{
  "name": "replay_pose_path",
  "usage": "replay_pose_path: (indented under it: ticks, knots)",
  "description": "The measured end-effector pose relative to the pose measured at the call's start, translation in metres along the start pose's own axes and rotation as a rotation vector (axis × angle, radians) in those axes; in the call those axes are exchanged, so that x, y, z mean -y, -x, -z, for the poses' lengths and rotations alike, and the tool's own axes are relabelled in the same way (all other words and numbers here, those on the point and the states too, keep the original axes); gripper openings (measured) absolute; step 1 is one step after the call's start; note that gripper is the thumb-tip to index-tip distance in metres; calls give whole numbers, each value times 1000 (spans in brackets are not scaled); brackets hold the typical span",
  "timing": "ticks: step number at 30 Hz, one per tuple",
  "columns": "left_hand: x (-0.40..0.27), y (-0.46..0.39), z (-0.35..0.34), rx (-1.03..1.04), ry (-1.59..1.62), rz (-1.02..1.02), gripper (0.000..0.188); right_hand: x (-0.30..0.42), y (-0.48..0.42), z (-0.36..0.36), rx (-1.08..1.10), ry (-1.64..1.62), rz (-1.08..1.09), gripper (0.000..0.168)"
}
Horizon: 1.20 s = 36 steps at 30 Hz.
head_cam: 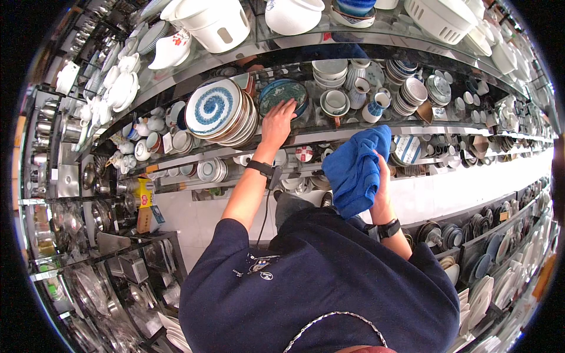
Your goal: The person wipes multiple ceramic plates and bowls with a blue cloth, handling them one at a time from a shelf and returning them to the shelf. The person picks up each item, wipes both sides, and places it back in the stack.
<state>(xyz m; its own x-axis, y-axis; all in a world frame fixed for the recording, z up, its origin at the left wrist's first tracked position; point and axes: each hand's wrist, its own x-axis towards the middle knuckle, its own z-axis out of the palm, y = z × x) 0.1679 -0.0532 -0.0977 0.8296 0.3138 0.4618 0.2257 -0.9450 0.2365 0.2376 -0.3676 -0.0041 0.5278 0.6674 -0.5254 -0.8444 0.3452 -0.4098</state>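
My left hand reaches onto the glass shelf, its fingers resting at the near part of a round green-and-blue plate; whether it grips the plate I cannot tell. A bunched blue cloth is held up in my right hand, in front of the shelf edge. Left of the green plate stands a stack of plates, the top one white with a blue spiral. On its right are a stack of white bowls, a cup in a bowl and a blue-and-white ceramic jug.
A higher glass shelf holds a large white pot, a white jar and a slotted white basket. Metal ware fills racks at the left. Plates stand on racks at the lower right. A cable hangs from my left wristband.
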Motion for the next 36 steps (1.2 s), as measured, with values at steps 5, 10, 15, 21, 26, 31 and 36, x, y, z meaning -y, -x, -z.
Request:
replay_pose_path:
  ticks: [5,10,15,21,26,31,36]
  knots:
    - [-32,6,35,-118,155,-45,32,-1,-6,5,4,-24,-14,52]
    - [-76,27,87,-198,383,81,31,-1,-5,6,22,-57,32,56]
    - [-82,68,108,-200,660,464,31,5,-2,-7,38,-85,187,61]
    - [-85,79,126,-406,1391,795,45,1,-13,-27,181,-16,347,64]
    - [-103,73,142,-428,1649,905,44,-31,-24,-30,316,431,472,56]
    - [-142,92,124,-529,1665,954,44,-67,-24,-93,685,1525,1369,65]
    - [-144,88,133,-414,1555,930,33,-81,-41,-77,712,1418,1193,59]
